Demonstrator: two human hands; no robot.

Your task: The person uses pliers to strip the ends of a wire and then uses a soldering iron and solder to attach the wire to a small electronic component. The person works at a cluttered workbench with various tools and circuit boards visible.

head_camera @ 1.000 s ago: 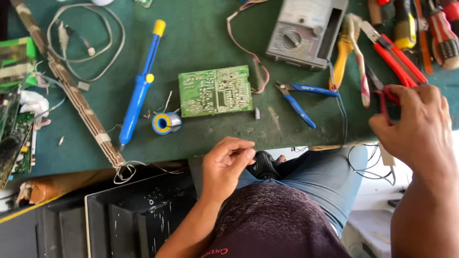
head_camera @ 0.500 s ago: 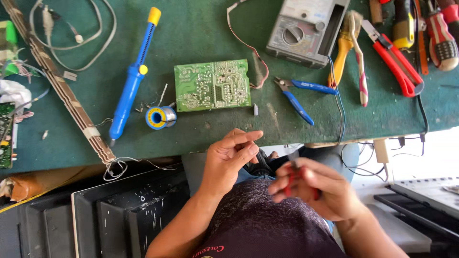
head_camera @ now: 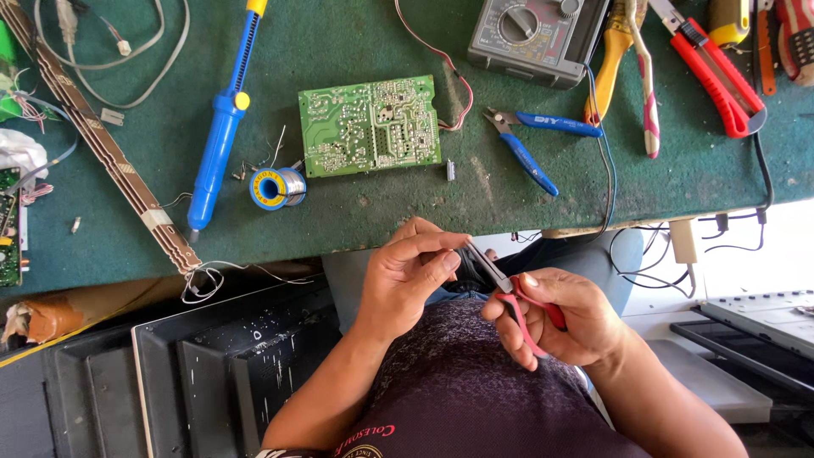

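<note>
The right hand (head_camera: 555, 318) gripped red-handled pliers (head_camera: 517, 297), while the left hand (head_camera: 411, 276) pinched something too small to identify. One circuit board (head_camera: 370, 125) lay near the counter's (head_camera: 509, 195) front edge.

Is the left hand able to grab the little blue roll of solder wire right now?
Probably not at once. The left hand is pinching something small against the red-handled pliers in the right hand. The solder roll lies uncovered on the green table nearby.

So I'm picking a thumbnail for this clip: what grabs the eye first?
The two hands meeting over the lap: the right hand grips red-handled pliers, whose tip meets the left hand and its pinched fingers. Above, a green circuit board lies mid-bench on the green mat, a blue desoldering pump to its left.
</note>
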